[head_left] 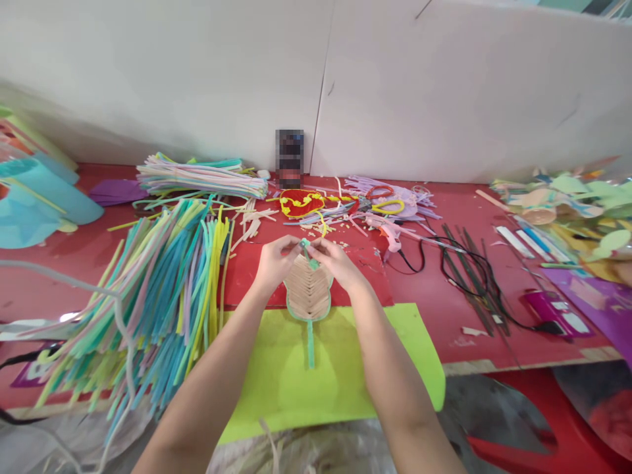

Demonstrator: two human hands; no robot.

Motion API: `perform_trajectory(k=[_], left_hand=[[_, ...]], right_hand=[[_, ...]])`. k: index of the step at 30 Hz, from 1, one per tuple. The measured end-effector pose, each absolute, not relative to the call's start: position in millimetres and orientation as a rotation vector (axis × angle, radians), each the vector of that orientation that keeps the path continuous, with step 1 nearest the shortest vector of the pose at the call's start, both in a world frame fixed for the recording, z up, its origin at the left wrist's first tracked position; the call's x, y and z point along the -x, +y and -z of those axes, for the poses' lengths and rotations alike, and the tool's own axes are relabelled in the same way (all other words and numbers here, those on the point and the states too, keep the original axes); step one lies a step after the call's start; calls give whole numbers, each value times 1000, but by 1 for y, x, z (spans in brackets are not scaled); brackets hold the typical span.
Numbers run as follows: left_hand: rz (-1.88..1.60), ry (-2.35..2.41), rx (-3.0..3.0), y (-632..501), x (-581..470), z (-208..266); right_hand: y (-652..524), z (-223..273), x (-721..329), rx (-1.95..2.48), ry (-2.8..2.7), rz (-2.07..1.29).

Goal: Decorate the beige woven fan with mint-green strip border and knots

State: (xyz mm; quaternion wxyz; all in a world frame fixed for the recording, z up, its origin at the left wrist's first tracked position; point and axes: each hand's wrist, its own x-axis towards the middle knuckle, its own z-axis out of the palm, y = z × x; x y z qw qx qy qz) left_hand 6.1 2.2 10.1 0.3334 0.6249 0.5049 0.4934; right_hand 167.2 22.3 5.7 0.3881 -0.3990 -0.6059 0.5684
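A leaf-shaped fan [302,293] of beige pipe cleaners, edged in green, lies with its green handle [311,345] pointing toward me. At its top is a small green pipe-cleaner piece [306,244], whose exact form is hard to make out. My left hand [277,262] pinches this piece from the left between thumb and finger. From the other side, my right hand [338,262] has its fingertips closed on the same green piece. Under the fan's lower part is a lime-green sheet [276,382] at the table's front edge.
Bundled pipe cleaners [162,283] cover the left side, with another bundle [197,178] behind. A red and yellow piece [301,203], scissors [388,201] and a pink glue gun [390,234] lie at the back. A black cable [486,283] reaches a purple box [557,315] on the right.
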Motion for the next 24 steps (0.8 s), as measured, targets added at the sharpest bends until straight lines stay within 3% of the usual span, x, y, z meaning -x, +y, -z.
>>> perform_trajectory(k=[24], left_hand=[[-1286, 1258, -1527, 3, -4, -11]], right_hand=[[16, -13, -163, 936, -1381, -1577]])
